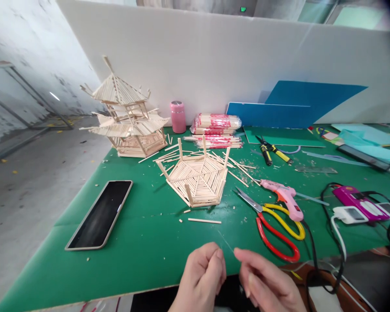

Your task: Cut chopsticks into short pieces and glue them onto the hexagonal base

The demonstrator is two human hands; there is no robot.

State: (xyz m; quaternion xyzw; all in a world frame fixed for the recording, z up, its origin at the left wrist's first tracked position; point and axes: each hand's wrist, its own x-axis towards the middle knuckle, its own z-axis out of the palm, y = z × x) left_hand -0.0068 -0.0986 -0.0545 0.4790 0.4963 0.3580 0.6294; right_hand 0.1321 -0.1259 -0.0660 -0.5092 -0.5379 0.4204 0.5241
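My left hand (201, 277) and right hand (268, 284) sit close together at the near edge of the counter (143, 247), fingertips pinched toward each other. A very fine thread, maybe a wisp of glue (226, 242), seems to run between them; it is too thin for me to be sure, and I cannot tell whether either hand really grips anything.

Just ahead on the green surface lies a loose stick (204, 221), and beyond it the six-sided stick frame (196, 177) with short posts standing up at its corners. To do this well I would keep the fingers clean of stray glue before touching any stick, and work low over the counter so nothing knocks the frame.

To the right lie the scissors (273, 225) with red and yellow handles, blades open, and the pink glue gun (284, 197) touching them, its cable trailing off. A phone (100, 214) lies to the left. Farther back stand the finished stick pagoda (126, 117), a pink cup (178, 117) and bundles of sticks (216, 129).
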